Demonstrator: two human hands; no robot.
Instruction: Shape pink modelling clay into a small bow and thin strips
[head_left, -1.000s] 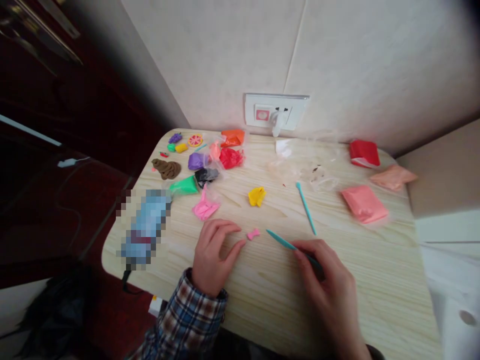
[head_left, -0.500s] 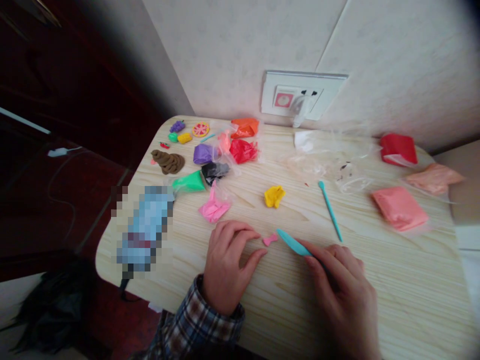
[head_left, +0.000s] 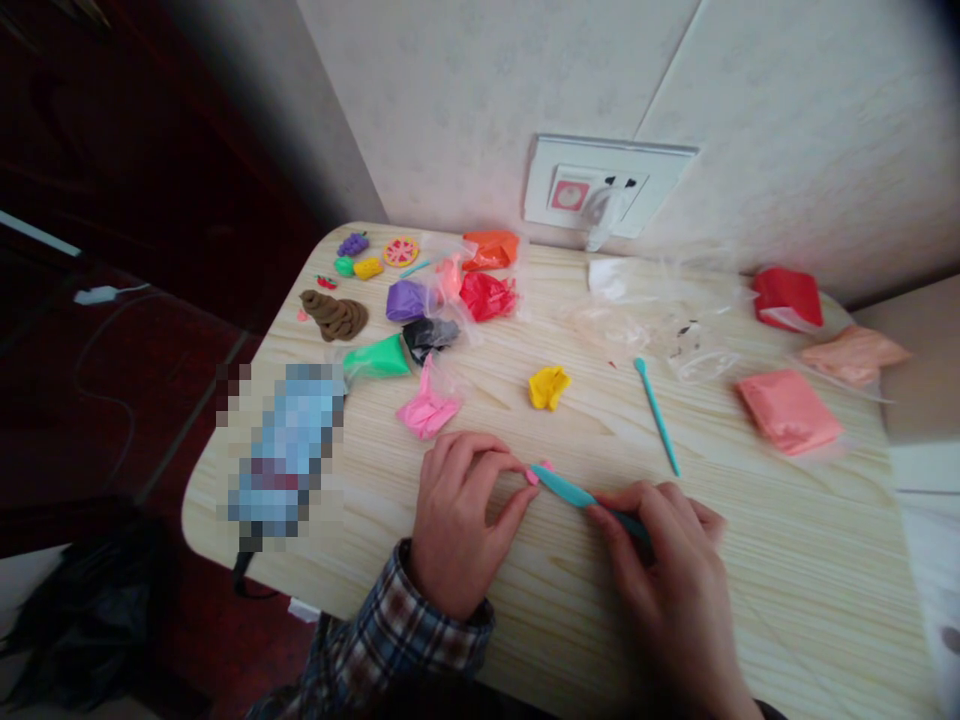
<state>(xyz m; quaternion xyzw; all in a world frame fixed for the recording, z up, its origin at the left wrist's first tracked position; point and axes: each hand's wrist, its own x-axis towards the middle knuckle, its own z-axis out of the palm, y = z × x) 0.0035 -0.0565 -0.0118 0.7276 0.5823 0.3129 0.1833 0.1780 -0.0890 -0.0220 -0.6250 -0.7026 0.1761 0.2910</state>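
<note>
A small pink clay bow lies on the wooden table. Thumb and forefinger of my left hand pinch its left end. My right hand grips a turquoise plastic clay knife, whose blade tip lies over the bow's middle and hides part of it. Beyond the bow is a crumpled lump of yellow clay. A thin turquoise modelling stick rests on the table to the right.
Bags of pink, green and other clay lie at left, near a brown coiled clay piece and small clay fruits. A blurred-out blue object is at the left edge. Clear plastic bags and salmon clay lie at right.
The knife has moved left onto the middle of the pink bow. My left fingertips have closed in on the bow's left end. The view has shifted slightly.
</note>
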